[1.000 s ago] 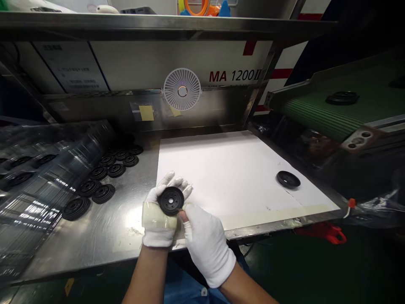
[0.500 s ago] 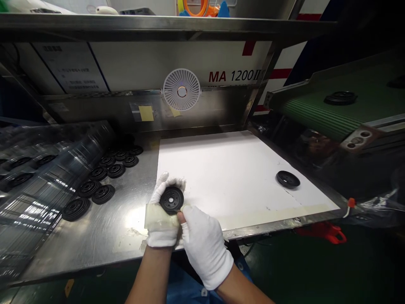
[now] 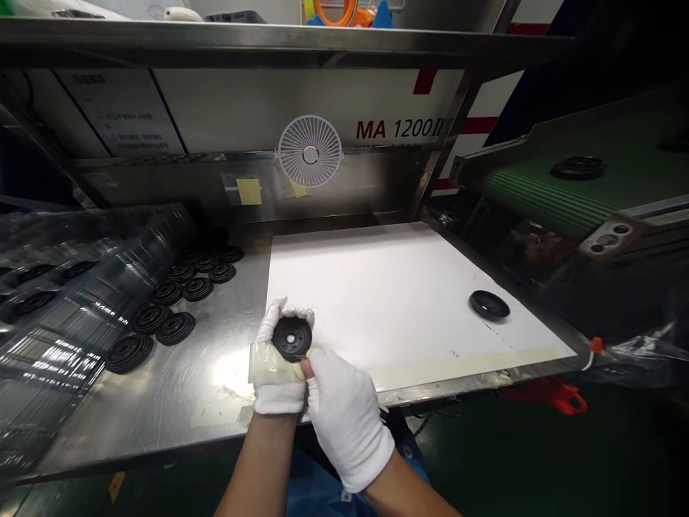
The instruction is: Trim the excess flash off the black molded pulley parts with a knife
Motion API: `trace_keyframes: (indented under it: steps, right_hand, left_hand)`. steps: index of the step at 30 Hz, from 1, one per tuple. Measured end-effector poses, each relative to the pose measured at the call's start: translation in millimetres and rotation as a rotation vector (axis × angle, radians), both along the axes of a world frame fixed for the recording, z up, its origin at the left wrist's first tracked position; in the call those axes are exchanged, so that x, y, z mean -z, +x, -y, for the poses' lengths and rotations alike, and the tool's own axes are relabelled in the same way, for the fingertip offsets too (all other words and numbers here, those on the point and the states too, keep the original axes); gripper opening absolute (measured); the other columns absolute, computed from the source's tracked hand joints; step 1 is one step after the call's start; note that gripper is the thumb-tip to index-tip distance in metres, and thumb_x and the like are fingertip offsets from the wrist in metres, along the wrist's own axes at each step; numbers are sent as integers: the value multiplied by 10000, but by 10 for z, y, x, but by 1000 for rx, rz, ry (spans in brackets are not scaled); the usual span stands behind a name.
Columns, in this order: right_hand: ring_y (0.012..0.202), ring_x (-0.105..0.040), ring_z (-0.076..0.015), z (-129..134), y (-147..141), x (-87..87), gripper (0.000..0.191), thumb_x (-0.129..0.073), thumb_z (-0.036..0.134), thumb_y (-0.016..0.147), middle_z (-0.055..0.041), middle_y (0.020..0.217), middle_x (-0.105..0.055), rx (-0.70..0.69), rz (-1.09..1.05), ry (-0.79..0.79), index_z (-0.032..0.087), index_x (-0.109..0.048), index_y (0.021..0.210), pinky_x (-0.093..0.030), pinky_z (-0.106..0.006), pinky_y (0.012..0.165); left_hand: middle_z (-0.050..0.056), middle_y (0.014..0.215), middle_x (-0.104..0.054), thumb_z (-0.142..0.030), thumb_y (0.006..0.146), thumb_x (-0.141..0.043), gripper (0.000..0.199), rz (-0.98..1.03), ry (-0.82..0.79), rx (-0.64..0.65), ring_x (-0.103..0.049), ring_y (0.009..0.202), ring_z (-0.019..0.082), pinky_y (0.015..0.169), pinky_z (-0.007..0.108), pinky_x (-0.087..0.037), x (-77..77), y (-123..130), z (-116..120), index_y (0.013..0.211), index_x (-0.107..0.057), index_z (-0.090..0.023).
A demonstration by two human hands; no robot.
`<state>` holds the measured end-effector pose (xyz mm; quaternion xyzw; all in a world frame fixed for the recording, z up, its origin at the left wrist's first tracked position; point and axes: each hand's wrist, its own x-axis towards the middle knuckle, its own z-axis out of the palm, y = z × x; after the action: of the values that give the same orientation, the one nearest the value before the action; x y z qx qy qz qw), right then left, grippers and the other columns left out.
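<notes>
My left hand [image 3: 277,366], in a white glove with tape round the palm, grips a round black part [image 3: 292,338] with a hole in its centre. My right hand [image 3: 344,409], also gloved in white, is closed at the lower right edge of that part. A thin tool seems to stick out from its bare thumb tip, too small to make out. Both hands are over the left front edge of a white sheet [image 3: 366,301]. Another black disc [image 3: 489,305] lies on the sheet's right side.
Several black discs [image 3: 176,328] stand on the metal table [image 3: 209,373] at left, beside clear plastic trays [image 3: 91,323]. A small fan [image 3: 309,151] hangs behind. At right, a green conveyor [image 3: 543,194] carries a black part [image 3: 578,168]. A shelf [image 3: 242,47] crosses above.
The black part in my left hand has tilted slightly, and the fingers behind it have shifted a little. My right hand stays at its lower edge.
</notes>
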<state>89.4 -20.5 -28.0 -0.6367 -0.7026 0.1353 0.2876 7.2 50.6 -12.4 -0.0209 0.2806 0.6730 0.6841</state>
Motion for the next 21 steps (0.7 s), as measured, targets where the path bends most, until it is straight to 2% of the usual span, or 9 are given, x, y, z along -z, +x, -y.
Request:
trace_keyframes:
  steps: [3,5,7,10,14,16,18,21]
  right_hand:
    - [617,-495,-157,-23,37,-9,191,-412,242,943,20,703,-568,-16,18,23,230,-514,783,-227,-291,576]
    - [634,-509,-158,-43,87,-10,190,-411,241,948,17,711,-573,-10,17,48,231,-527,797,-237,-290,584]
    - [641,-521,-154,-58,128,-6,169,-425,241,943,11,721,-583,20,26,47,226,-544,823,-251,-281,589]
    - [631,-521,-152,-58,130,8,179,-417,254,948,2,730,-595,56,62,39,220,-559,843,-254,-275,582]
    - [588,-496,-147,-24,41,26,215,-395,247,941,13,696,-590,34,34,56,227,-536,779,-236,-270,553]
    - [574,-484,-142,-10,5,30,211,-397,244,935,18,691,-587,21,14,44,227,-523,768,-238,-267,551]
    - [585,-485,-146,-5,-1,31,213,-393,247,943,18,695,-583,12,16,39,227,-519,773,-239,-274,561]
    - [622,-497,-160,-16,40,35,220,-388,257,957,13,707,-575,7,38,49,230,-518,782,-238,-288,582]
  left_hand:
    - [84,918,-651,-148,766,-566,284,-58,77,107,-626,903,230,838,445,-514,24,-68,48,1045,-622,-155]
    - [125,968,-646,-170,747,-548,364,-53,119,203,-612,956,289,818,490,-509,36,-109,78,1105,-606,-138]
    - [101,845,-641,-168,735,-550,354,-34,125,223,-628,837,242,772,439,-526,42,-118,87,1080,-614,-121]
    - [28,680,-588,-150,744,-582,244,-22,77,149,-593,656,141,686,319,-529,34,-68,53,981,-630,-122]
    - [-14,646,-567,-141,761,-612,129,13,-12,58,-570,610,98,657,260,-522,6,9,-6,890,-618,-152]
    - [-22,650,-567,-120,763,-600,140,5,2,16,-575,621,90,718,276,-529,2,7,-5,895,-617,-164]
    - [10,728,-615,-117,754,-578,226,-57,50,20,-617,719,132,792,347,-529,7,-26,20,970,-623,-168]
    - [100,888,-655,-170,735,-548,354,-112,89,163,-633,883,249,809,469,-519,20,-94,70,1082,-614,-142]
